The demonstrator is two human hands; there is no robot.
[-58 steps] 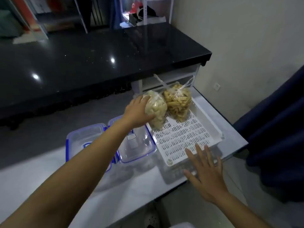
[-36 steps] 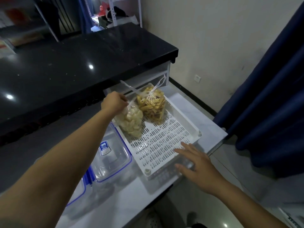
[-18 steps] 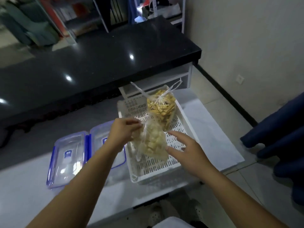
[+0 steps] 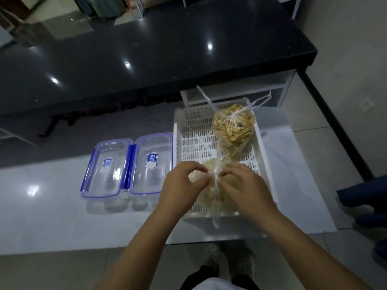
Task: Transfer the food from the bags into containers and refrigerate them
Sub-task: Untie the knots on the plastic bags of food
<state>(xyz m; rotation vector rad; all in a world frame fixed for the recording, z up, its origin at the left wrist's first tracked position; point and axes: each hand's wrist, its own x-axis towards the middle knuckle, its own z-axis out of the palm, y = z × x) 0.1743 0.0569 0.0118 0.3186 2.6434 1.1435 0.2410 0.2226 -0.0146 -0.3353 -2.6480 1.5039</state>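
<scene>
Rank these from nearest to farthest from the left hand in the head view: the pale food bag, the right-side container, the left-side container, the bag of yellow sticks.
1. Pale food bag: pinched at its knot by the left hand, in the white tray.
2. Right-side container: just left of the hand.
3. Left-side container and bag of yellow sticks at the tray's far end: too close to call.

Bare forearms, perforated pale clogs (image 4: 211,255)

Head-worn view, steeply down, close overhead.

Illegible blue labels (image 4: 152,160) on lids (image 4: 154,147)
</scene>
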